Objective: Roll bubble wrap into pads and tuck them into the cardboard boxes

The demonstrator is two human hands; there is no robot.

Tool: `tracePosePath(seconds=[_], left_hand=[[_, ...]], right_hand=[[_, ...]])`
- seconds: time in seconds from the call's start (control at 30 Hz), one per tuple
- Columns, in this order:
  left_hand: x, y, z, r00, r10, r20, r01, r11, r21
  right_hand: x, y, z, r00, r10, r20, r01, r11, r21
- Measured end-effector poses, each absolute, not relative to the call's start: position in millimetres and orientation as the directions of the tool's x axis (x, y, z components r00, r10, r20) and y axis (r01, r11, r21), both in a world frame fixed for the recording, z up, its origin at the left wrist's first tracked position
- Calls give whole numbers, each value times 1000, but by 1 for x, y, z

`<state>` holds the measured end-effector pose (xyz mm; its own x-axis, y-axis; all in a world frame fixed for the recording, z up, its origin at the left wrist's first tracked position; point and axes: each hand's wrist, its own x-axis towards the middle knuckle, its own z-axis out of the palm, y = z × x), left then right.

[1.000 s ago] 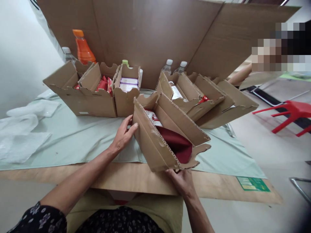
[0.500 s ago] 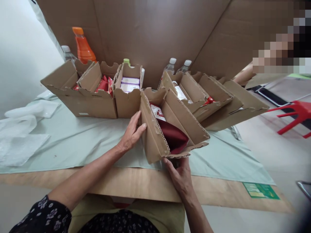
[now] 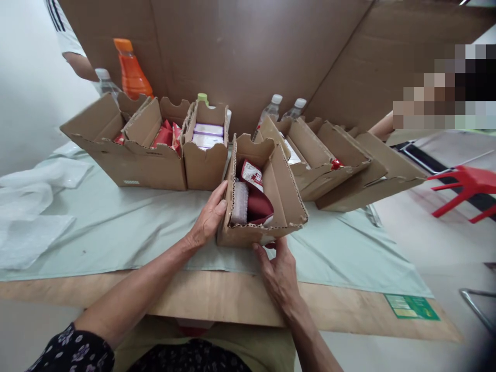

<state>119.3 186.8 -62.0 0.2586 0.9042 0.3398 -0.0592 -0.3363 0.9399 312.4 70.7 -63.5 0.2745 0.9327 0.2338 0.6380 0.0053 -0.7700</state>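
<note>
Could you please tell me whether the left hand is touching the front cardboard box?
Touching: the head view shows the left hand against the left side of the front cardboard box, with no gap showing between them.

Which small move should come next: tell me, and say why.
Probably ease the nearest cardboard box slightly forward: the left hand touches its left side, the right hand is at its near lower edge, and beyond it a gap shows between the left boxes and right boxes.
</note>
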Motion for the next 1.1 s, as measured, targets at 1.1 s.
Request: tracePosePath(seconds=[1.1], left_hand=[[123,189,-95,194,971,139,83,-157,984]], right_hand=[[300,187,-50,-8,981,193,720,140,-679]])
